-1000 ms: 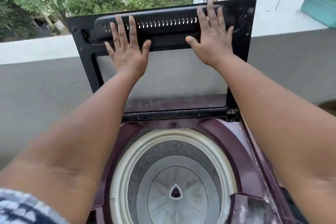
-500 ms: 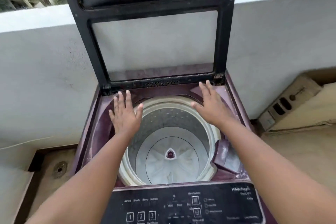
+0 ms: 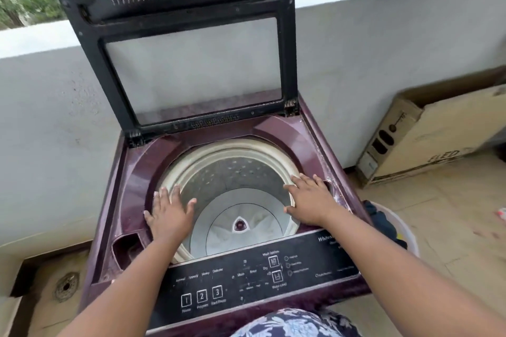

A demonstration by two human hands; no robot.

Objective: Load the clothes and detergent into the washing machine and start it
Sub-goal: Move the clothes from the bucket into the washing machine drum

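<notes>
1. Standing next to this, it's a top-load washing machine [image 3: 131, 189], maroon body, parked against a grey balcony wall [image 3: 369, 57]. The lid [image 3: 189, 16] is already swung up and leaning back toward the wall, so the opening part is done.
2. The drum [image 3: 232, 200] is completely bare. You can see right down to the pulsator [image 3: 239, 225] at the bottom, with no clothes and no sign of detergent in there.
3. Hands: the left hand [image 3: 168, 213] lies flat with fingers spread on the left rim of the tub, and the right hand [image 3: 312, 204] does the same on the right rim. They're well apart and neither one is gripping anything.
4. The clothes [image 3: 383, 223] look like the dark bundle in a pale tub [image 3: 408, 230] on the floor just right of the machine, half hidden behind the right arm. So nothing is loaded yet.
5. I can't spot a detergent container anywhere from here. There is a recessed pocket [image 3: 128, 246] at the near-left corner of the deck, possibly for it, but I can't say.
6. The control panel [image 3: 246, 279] on the near edge has buttons numbered 1, 2 and 3. Nobody's touching it.
7. My read is that it's basically step one of four. Loading clothes, adding detergent, shutting the lid and pressing start are all left.
</notes>
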